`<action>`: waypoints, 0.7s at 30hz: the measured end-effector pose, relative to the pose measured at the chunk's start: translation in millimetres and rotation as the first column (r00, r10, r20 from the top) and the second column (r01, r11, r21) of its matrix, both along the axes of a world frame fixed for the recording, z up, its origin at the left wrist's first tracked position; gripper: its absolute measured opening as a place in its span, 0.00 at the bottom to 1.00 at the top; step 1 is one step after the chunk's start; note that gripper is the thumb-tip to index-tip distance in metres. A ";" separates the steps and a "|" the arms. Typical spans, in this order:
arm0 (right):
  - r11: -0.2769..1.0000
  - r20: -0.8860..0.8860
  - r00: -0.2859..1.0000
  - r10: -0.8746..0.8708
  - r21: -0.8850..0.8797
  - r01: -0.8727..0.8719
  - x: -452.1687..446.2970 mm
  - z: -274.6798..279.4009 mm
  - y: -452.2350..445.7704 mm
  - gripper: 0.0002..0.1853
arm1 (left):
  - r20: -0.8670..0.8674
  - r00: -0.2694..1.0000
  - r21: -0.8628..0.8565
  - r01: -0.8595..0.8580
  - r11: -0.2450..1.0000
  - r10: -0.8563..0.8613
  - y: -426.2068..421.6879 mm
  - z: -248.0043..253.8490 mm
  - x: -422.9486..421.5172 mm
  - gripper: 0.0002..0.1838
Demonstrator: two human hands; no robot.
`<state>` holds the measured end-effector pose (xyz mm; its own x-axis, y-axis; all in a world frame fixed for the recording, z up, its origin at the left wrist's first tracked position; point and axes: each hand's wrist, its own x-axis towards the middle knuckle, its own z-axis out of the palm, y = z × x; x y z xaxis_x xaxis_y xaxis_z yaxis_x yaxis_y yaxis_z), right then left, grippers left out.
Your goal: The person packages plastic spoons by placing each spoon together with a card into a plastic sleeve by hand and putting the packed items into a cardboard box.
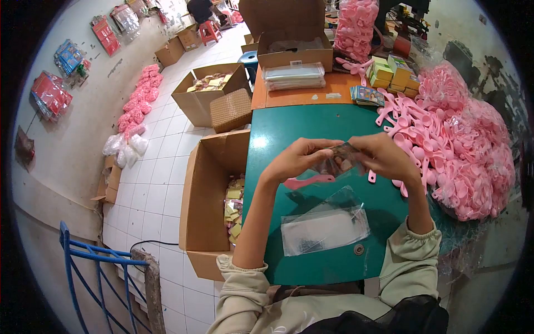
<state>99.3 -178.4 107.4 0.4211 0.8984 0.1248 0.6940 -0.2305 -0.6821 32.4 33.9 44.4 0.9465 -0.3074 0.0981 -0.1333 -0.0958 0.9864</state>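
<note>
Over the green table, my left hand and my right hand are closed on a small clear plastic bag. A dark printed card shows in or behind the film; I cannot tell which. A pink spoon shows just below my left fingers; whether they hold it or it lies in the bag is unclear. Beneath both hands lies a stack of clear plastic bags on the table. To the right of my right hand spreads a pile of loose pink spoons.
Large bags of pink spoons stand along the right. Small boxes and a stack of cards sit behind. Left of the green table, an open carton holds packed pieces. A blue railing rises at lower left.
</note>
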 end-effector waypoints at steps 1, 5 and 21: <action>1.000 0.047 0.999 0.015 -0.021 -0.014 -0.2 -3.4 0.6 0.04 | 0.028 1.000 0.021 -0.006 1.000 0.005 -2.6 1.4 -0.5 0.23; 0.998 0.288 0.956 0.062 0.003 -0.066 3.8 -32.8 6.8 0.06 | 0.039 0.993 0.314 -0.122 0.942 0.115 -11.3 4.6 -3.1 0.26; 0.954 -0.511 0.843 -0.168 0.130 0.269 31.0 -31.4 1.6 0.11 | -0.188 0.977 -0.020 -0.106 0.994 0.101 32.4 16.5 -19.2 0.30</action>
